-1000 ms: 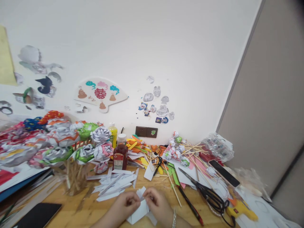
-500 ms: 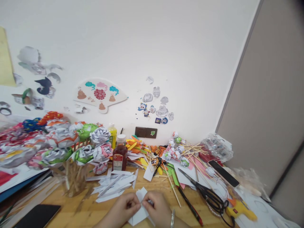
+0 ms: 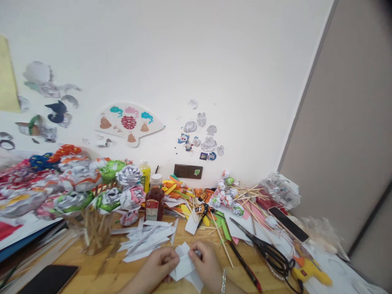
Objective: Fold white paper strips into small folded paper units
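At the front middle of the table a folded piece of white paper (image 3: pixel 184 266) is held between both hands. My left hand (image 3: pixel 163 263) pinches its left edge, with the fingers curled in. On the other side my right hand (image 3: pixel 206 261), with a silver bracelet at the wrist, grips the upper right edge between thumb and fingers. Another flap of white paper shows under the right hand. Just beyond the left hand lies a pile of cut white paper strips (image 3: pixel 147 239).
Paper flowers (image 3: pixel 81 177) on sticks fill the left side. A red-brown bottle (image 3: pixel 154 200) stands behind the strips. To the right lie a red-black pen (image 3: pixel 245 265), scissors (image 3: pixel 269 253), a yellow glue gun (image 3: pixel 312 273) and a phone (image 3: pixel 288 223). A black tablet-like slab (image 3: pixel 49 279) lies front left.
The hands have drawn slightly apart, the right one a little up and to the right. More of the white paper's face now shows between them.
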The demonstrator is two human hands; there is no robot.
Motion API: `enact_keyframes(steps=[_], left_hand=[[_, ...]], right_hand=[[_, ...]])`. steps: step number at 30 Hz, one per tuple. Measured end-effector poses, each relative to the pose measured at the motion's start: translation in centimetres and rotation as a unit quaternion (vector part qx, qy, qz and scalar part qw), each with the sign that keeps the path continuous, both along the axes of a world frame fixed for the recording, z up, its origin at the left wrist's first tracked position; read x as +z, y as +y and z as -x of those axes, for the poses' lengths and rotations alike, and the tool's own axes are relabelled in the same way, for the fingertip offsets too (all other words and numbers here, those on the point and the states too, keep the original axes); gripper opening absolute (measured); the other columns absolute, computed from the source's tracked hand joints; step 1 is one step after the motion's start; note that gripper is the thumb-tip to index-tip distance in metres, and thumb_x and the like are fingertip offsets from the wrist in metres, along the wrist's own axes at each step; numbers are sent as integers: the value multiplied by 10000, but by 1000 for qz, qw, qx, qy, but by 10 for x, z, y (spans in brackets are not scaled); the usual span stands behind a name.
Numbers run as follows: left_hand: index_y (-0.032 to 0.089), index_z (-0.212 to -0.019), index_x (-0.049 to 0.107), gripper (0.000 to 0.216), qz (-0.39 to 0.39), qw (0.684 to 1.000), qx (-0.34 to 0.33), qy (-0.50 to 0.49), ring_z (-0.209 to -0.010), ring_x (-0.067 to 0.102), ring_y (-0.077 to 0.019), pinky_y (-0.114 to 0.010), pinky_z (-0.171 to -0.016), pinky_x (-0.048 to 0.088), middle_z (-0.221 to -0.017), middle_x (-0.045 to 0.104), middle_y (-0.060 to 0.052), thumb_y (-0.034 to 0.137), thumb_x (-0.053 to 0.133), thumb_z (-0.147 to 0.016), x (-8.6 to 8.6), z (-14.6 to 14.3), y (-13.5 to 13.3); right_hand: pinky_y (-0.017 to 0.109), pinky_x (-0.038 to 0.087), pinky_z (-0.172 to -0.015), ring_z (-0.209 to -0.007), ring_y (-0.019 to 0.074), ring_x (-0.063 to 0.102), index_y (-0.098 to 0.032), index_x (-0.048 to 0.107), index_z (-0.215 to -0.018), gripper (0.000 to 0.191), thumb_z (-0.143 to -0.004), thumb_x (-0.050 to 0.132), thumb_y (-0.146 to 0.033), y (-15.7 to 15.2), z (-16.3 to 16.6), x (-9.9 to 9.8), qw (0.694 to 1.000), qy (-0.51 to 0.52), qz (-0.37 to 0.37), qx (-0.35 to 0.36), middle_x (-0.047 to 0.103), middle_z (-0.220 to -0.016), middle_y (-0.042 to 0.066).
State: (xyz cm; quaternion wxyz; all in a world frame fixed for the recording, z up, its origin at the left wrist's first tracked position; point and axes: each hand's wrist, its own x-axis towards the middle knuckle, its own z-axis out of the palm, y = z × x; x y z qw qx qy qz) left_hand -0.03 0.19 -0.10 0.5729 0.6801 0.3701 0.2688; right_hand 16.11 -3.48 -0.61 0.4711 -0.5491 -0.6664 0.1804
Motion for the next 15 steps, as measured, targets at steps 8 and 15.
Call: enact_keyframes(steps=[8,15], left_hand=[[139,-634,510,359,-14,1000,0,-16,-381,432,-73,-169,-392,312,-462,519,33,497,501,-627,-1,0,1],[143,-616,490,331,1,1000,20,-9,-370,431,-72,-175,-390,327,-444,489,50,473,514,-623,0,0,0]], right_hand=[[215,316,-503,-550,132,450,-181,577,-607,104,-679,503,-177,2,-1,1,1000,31,1,5,525,-564,-11],[227,346,-563,-631,149,495,-180,570,-699,176,-651,447,-64,-1,0,5,996,88,16,27,567,-675,5]])
